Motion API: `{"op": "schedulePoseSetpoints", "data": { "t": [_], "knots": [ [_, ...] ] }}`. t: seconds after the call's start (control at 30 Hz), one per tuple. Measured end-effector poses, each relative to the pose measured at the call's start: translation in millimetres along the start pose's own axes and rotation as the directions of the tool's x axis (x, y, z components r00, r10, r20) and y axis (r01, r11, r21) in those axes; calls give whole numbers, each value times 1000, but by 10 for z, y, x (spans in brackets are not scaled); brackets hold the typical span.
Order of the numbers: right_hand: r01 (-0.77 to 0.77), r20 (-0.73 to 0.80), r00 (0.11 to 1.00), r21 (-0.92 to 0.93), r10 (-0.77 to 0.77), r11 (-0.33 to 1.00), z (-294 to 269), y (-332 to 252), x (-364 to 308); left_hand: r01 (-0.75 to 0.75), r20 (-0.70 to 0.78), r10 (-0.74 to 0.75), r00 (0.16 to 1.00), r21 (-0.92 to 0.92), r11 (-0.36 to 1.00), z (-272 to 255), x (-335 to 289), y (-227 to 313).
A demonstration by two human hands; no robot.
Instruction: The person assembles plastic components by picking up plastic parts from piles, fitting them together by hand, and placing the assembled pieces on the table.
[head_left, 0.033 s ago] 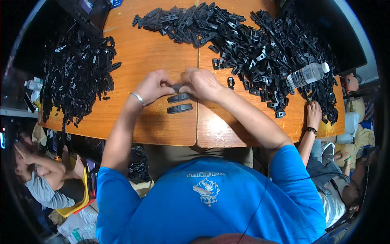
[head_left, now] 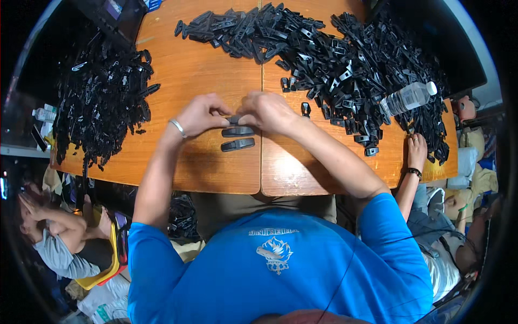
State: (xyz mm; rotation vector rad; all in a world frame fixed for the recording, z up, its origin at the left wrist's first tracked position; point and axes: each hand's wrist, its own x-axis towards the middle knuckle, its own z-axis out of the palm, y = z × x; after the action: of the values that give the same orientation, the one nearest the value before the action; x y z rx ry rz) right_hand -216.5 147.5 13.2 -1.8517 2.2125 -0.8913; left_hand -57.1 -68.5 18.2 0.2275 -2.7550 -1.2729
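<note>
Over the middle of the table, my left hand [head_left: 204, 114] and my right hand [head_left: 265, 112] meet at a small black plastic part [head_left: 233, 119]. Left thumb and fingers pinch its left end, while the right fingers close on its other end and cover much of it. Just nearer to me, two oval black plastic pieces [head_left: 238, 144] lie one behind the other. The farther one sits right under my fingertips. A silver bracelet is on my left wrist.
Black plastic parts form a heap [head_left: 105, 92] on the left and a larger pile [head_left: 345, 70] from back to right. A clear bottle [head_left: 408, 99] lies on that pile. Another person's hand [head_left: 417, 151] rests at the table's right edge; someone else sits at lower left.
Both hands stay in nearly the same place, still together at the small part. They look blurred in the earlier frame and sharper now.
</note>
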Motion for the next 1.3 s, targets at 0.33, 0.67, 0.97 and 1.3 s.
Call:
{"op": "schedulePoseSetpoints", "data": {
  "t": [0.33,0.67,0.97,1.3],
  "knots": [
    [-398,-117,916,-406,385,823,-468,308,25,-133,-293,384,876,619,774,-22,1333,-343],
    [-299,10,943,-419,334,857,-366,339,-64,-132,-128,292,948,676,725,29,1323,-154],
    [-307,-87,942,168,325,937,-320,156,-385,-184,-199,252,947,305,934,517,515,43],
    [-393,-105,919,-234,379,889,-280,-108,-375,-83,-314,160,936,245,966,355,126,24]
  ]
}}
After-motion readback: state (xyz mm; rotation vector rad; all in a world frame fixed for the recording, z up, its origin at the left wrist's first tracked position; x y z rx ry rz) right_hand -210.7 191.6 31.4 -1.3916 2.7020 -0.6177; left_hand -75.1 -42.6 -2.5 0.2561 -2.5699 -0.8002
